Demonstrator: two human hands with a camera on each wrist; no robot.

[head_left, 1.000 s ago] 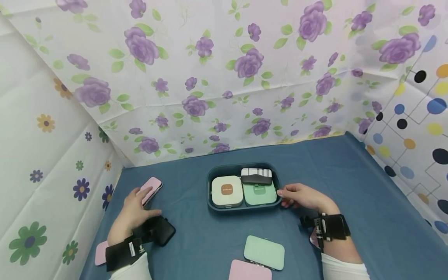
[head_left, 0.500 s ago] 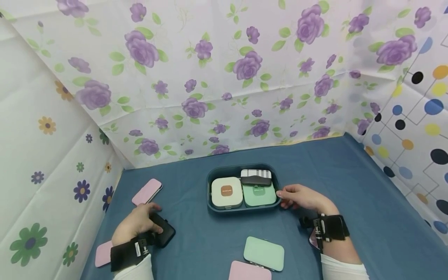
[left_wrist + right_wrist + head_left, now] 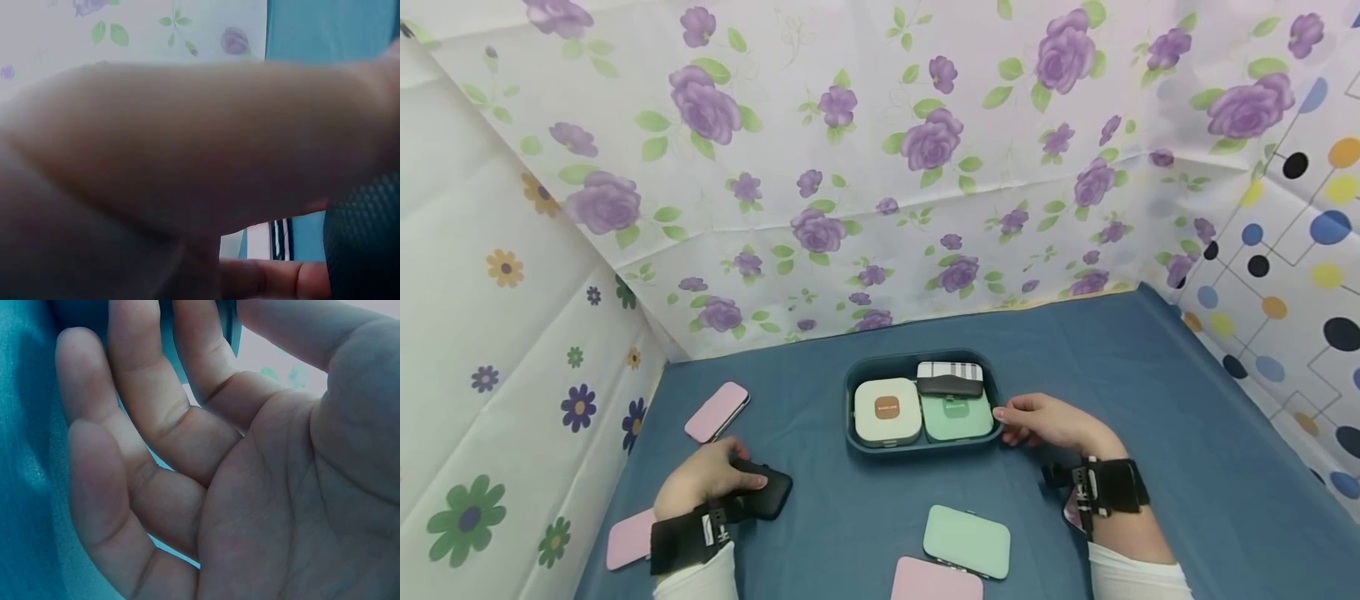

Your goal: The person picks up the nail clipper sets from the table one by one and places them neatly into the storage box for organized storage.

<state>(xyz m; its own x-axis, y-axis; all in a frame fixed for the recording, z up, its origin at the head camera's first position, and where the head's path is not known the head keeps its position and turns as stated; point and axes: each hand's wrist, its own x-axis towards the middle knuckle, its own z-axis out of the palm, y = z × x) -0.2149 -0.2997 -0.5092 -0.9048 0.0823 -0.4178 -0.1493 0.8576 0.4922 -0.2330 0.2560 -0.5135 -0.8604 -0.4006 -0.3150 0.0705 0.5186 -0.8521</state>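
Observation:
My left hand [image 3: 703,479] grips a black, rounded rectangular case [image 3: 777,496], thumb on its near side and fingers on the far side. The left wrist view shows the thumb large across the picture and the case's dark textured surface [image 3: 362,247] at right. My right hand [image 3: 1048,421] pinches the right rim of a dark blue oblong tray [image 3: 887,451]; its other fingers [image 3: 94,481] curl loosely in the right wrist view. Inside the tray sit a cream square case [image 3: 887,427], a mint square case [image 3: 957,425] and a black-and-white checked case [image 3: 950,373] at the back.
A pink flat case [image 3: 717,412] lies beyond my left hand, and another pink case [image 3: 628,540] by the left wrist. In front of the tray lie a mint flat case [image 3: 967,542] and a pink one [image 3: 936,581]. Another item [image 3: 1072,510] is partly hidden under the right wrist.
My left hand has come back from the far pink case to the black case and taken hold of it; the black case has shifted slightly right. My right hand has stayed at the tray rim.

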